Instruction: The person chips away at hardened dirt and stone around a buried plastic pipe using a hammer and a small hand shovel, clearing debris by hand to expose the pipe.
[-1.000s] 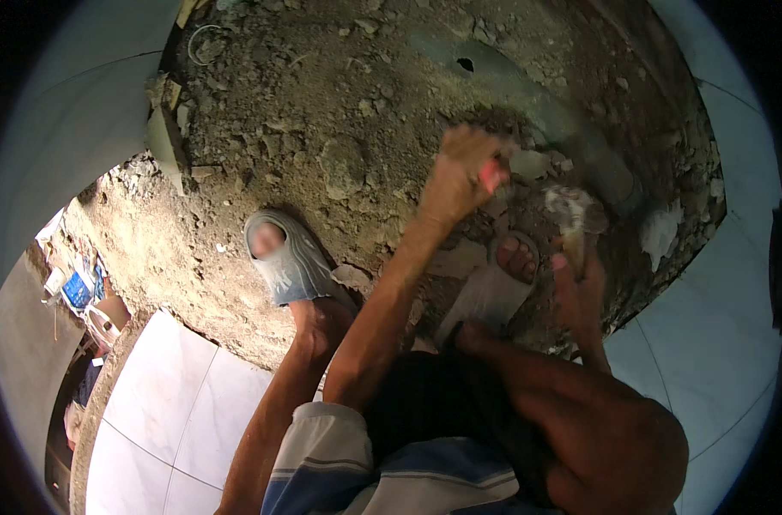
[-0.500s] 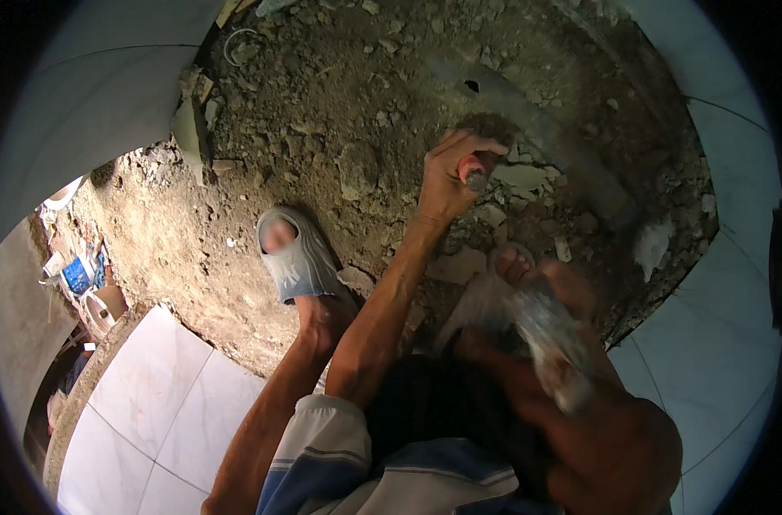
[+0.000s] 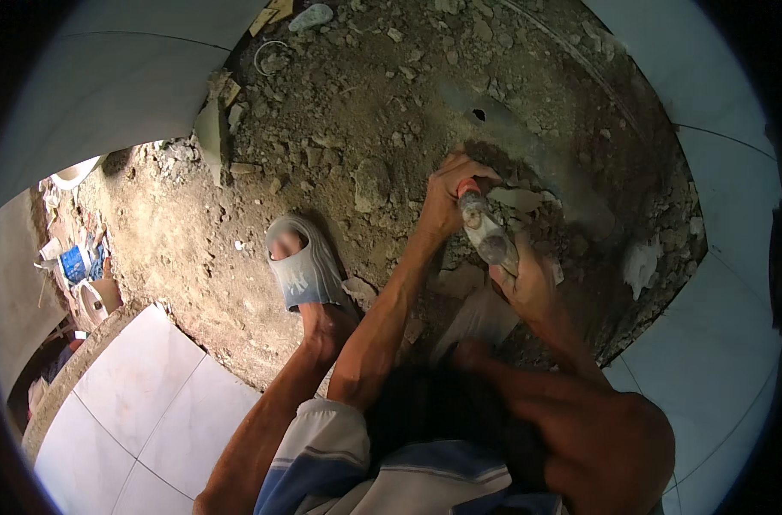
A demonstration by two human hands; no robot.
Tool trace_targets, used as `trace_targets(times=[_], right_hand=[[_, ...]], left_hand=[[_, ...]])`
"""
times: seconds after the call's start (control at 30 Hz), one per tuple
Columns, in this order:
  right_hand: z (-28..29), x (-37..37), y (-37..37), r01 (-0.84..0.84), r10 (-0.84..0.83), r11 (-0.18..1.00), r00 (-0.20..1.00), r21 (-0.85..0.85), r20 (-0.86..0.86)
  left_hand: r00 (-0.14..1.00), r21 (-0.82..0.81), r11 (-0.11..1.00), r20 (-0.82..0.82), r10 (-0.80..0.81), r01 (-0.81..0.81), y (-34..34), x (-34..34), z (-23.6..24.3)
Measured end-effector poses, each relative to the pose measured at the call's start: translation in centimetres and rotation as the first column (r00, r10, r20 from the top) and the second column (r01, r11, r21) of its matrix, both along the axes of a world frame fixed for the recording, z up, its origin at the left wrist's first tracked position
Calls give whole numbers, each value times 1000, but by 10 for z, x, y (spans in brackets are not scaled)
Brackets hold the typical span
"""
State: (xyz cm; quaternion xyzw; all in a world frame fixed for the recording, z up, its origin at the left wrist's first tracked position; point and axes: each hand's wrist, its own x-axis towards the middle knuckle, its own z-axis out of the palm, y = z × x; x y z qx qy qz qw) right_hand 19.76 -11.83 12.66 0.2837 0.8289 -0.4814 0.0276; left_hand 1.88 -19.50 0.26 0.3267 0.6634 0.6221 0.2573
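My left hand [image 3: 445, 196] is wrapped round a chisel with a red grip [image 3: 466, 184], held upright over the broken ground; its lower end is hidden beneath the hand. My right hand [image 3: 530, 279] is closed on a hammer [image 3: 492, 243], whose dusty metal head meets the top of the chisel. Just beyond lies a grey, dust-covered pipe [image 3: 571, 176] partly buried in the soil, with a small dark hole near its far end. A pale flat fragment [image 3: 518, 199] rests beside my left hand.
Dirt and rubble [image 3: 374, 94] surround my hands. My slippered left foot [image 3: 303, 262] stands on the soil. White tiles [image 3: 142, 386] edge the ground at near left, with more tiles [image 3: 709, 343] at right. Leftover containers and scraps [image 3: 82, 266] lie at far left.
My right hand has swung the hammer forward from near my right knee to the chisel's top. My left hand stays on the chisel. The view has shifted slightly.
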Motion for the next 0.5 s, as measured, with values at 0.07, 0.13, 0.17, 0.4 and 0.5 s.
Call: trace_targets(times=[0.07, 0.13, 0.17, 0.4, 0.5], right_hand=[[21, -17, 9, 100, -78, 986, 984, -131, 161], [31, -11, 9, -21, 17, 999, 997, -50, -71], [30, 8, 15, -133, 134, 991, 973, 19, -189], [0, -3, 25, -6, 9, 1000, 989, -17, 151], [52, -37, 21, 61, -60, 995, 998, -78, 14]], left_hand=[[999, 71, 997, -34, 19, -17, 9, -2, 3], [997, 79, 997, -66, 28, -22, 11, -5, 4], [997, 59, 998, -74, 38, -33, 12, -7, 1], [999, 80, 997, -37, -2, 5, 19, -7, -7], [998, 29, 999, -51, -33, 35, -1, -11, -13]])
